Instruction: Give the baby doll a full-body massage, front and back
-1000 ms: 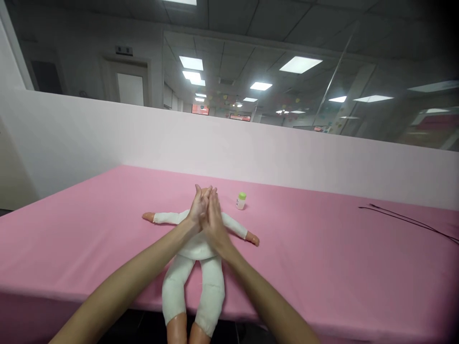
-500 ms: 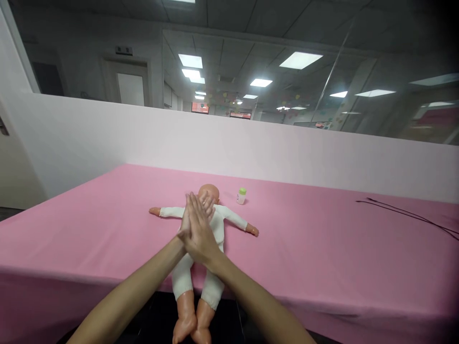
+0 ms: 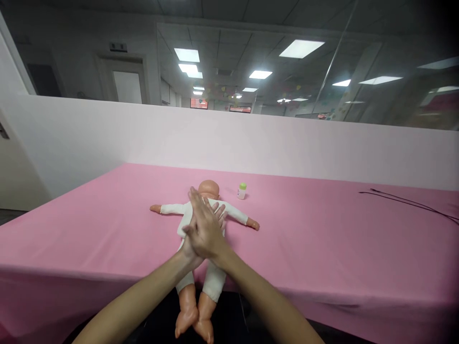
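Note:
A baby doll in a white suit lies on the pink-covered table, arms spread, its face not visible and its bare feet past the near edge. Above its torso my right hand crosses over my left hand, palm against palm. The fingers of both hands are stretched out, and neither holds an object. Much of the left palm is hidden under the right. Whether the hands touch the doll I cannot tell. Beyond the doll's right-hand arm in view stands a small bottle with a green cap.
The pink cloth covers a wide table. Thin black cords lie at the far right. Behind the table runs a low white wall with glass above it. A door is at the left.
My hands have slid over each other: the right now lies more across the left, whose fingers point further right. Both have shifted slightly right. The view has tilted a little.

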A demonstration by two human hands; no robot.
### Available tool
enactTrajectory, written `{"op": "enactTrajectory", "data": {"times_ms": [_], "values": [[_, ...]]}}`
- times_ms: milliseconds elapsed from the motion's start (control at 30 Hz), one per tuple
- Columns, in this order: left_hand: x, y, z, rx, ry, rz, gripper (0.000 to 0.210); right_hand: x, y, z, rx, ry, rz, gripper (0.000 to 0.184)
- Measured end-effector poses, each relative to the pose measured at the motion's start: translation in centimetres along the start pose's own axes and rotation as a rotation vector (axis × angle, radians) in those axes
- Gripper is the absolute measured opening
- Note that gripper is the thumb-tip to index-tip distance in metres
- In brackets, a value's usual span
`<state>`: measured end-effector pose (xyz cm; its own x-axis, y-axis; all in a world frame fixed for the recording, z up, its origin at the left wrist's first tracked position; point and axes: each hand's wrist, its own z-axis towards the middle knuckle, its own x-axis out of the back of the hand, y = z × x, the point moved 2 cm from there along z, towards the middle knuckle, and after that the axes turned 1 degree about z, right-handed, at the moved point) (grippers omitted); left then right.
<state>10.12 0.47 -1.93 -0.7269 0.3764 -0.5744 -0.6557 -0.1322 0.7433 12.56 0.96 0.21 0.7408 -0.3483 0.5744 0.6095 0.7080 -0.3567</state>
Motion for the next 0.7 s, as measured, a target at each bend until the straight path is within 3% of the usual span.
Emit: {"op": "enactTrajectory", "data": {"times_ms": [67, 133, 233, 333, 467, 700], "values": [[1.1, 0.6, 0.4, 0.125, -0.120, 0.023, 0.076, 1.2, 2.3, 1.6, -0.111, 0.017, 0.049, 0.082], [2.9, 1.7, 1.7, 0.139, -0.208, 0.132, 0.071, 2.3, 5.4, 2.7, -0.251, 0.034, 0.066, 0.076], [6.0, 2.6, 5.2, -0.022, -0.249, 0.544, 0.058, 3.2, 10.0, 3.1, -0.421, 0.022, -0.029, 0.056], [9.0, 2.1, 9.1, -0.170, -0.161, 1.019, 0.043, 3.2, 13.1, 2.6, -0.490, -0.090, -0.226, 0.038], [12.0, 0.3, 12.4, -0.170, -0.071, 1.477, 0.031, 1.8, 14.5, 1.8, -0.480, -0.222, -0.475, 0.029], [13.1, -1.9, 12.9, -0.083, -0.078, 1.687, 0.015, -1.1, 15.2, 0.9, -0.450, -0.250, -0.572, 0.024]]}}
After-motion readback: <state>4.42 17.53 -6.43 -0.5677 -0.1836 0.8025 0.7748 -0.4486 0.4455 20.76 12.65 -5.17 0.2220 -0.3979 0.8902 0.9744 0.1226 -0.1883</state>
